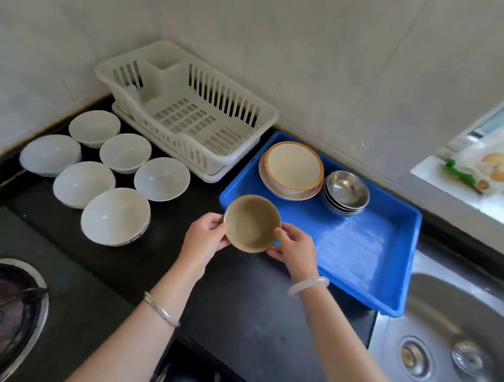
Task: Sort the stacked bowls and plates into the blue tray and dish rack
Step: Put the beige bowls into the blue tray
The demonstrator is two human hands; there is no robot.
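Nearest, low on the left, a gas burner [1, 308]; low on the right, a steel sink [457, 336]; between them, black counter [238, 293]. Just beyond, left hand [203, 235] and right hand [296, 248] gripping a small tan bowl [251, 223] from opposite sides, thumbs at the rim, fingers curled beneath. Bowl upright, held over the near left corner of the blue tray [359, 250]. Left of the hands, six white bowls [115, 216] standing singly on the counter. Deeper in the tray, near its far edge, an orange-rimmed cream bowl [293, 165] nested on plates [274, 189], touching a stack of steel bowls [346, 189]. Farthest back, in the wall corner, a white dish rack [190, 113].
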